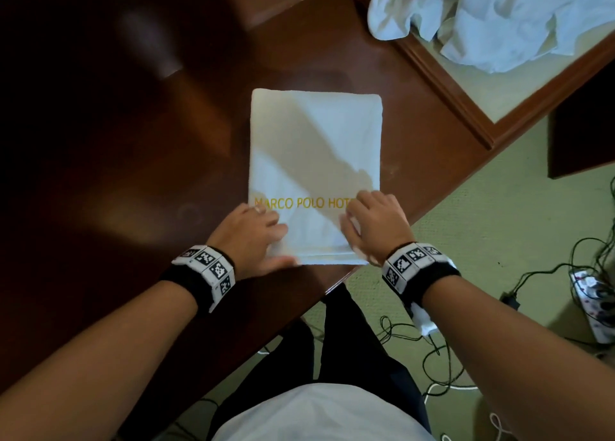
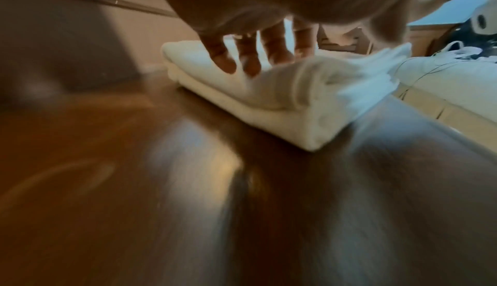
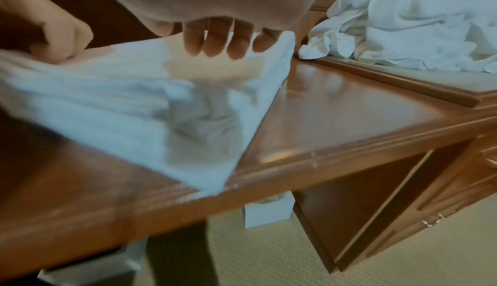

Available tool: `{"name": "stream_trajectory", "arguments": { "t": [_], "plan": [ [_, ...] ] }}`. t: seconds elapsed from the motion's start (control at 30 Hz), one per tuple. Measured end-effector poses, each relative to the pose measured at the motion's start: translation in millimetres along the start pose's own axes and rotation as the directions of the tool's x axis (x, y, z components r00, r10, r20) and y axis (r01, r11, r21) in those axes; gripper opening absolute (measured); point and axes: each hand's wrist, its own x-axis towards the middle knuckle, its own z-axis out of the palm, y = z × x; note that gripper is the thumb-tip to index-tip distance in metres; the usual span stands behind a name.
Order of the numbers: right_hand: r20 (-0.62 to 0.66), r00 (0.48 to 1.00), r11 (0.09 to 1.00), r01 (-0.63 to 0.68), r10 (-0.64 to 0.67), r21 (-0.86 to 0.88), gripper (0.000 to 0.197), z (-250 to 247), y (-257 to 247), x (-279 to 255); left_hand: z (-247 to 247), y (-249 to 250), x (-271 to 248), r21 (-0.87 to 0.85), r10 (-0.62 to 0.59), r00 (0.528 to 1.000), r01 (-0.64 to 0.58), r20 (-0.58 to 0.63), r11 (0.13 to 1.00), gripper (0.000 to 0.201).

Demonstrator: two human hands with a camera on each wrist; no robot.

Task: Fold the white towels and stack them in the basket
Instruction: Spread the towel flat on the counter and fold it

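A folded white towel (image 1: 316, 161) lies flat on the dark wooden tabletop (image 1: 133, 174), its long side running from near to far, with the yellow lettering "MARCO POLO HOT…" across its near part. Its near end sits close to the tabletop's near edge.

Both hands are on that near end. The left hand (image 1: 254, 237) is at the near left corner: its fingers (image 2: 228, 56) reach down over the top layer and the thumb lies along the near hem, so the grip looks like a light pinch on the lifted top fold, though blur keeps this from being certain. The right hand (image 1: 372, 222) is at the near right corner, partly covering the end of the lettering; its fingers (image 3: 215, 39) hang slightly curled above the cloth, and whether this grip has hold of the towel cannot be told.

Each wrist carries a black band with black-and-white square markers (image 1: 209, 267).

Far right, a heap of unfolded white towels (image 1: 499, 14) lies on a pale surface with a wooden frame. Near right, black cables (image 1: 432, 340) trail across the greenish carpet (image 1: 499, 224).
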Motion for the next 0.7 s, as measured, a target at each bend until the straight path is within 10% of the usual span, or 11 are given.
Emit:
{"name": "stream_trajectory", "arguments": {
  "t": [0.1, 0.23, 0.37, 0.57, 0.7],
  "plan": [
    [0.063, 0.994, 0.992, -0.088, 0.093, -0.089, 0.043, 14, -11, 20, 0, -5, 25, -0.018, -0.16, 0.982, 0.159, -0.104, 0.987, 0.056],
    [0.315, 0.932, 0.977, -0.132, 0.18, -0.168, 0.075, 31, -1, -5, 24, -9, 16, 0.004, -0.303, 0.944, 0.305, 0.13, 0.952, 0.087],
    [0.327, 0.933, 0.982, -0.103, 0.15, -0.157, 0.076, 20, 20, -19, 19, -28, 6, 0.036, -0.294, 0.949, 0.292, 0.116, 0.956, 0.091],
    [0.017, 0.999, 0.99, -0.042, 0.045, -0.135, 0.052, 1, 44, 72, -15, -68, 85, 0.074, -0.306, 0.948, 0.313, -0.086, 0.947, 0.079],
    [0.201, 0.98, 0.979, 0.041, 0.0, -0.199, 0.065, 17, 43, 118, -13, -64, 133, 0.098, -0.291, 0.956, 0.286, 0.042, 0.953, 0.084]
  ]
}}
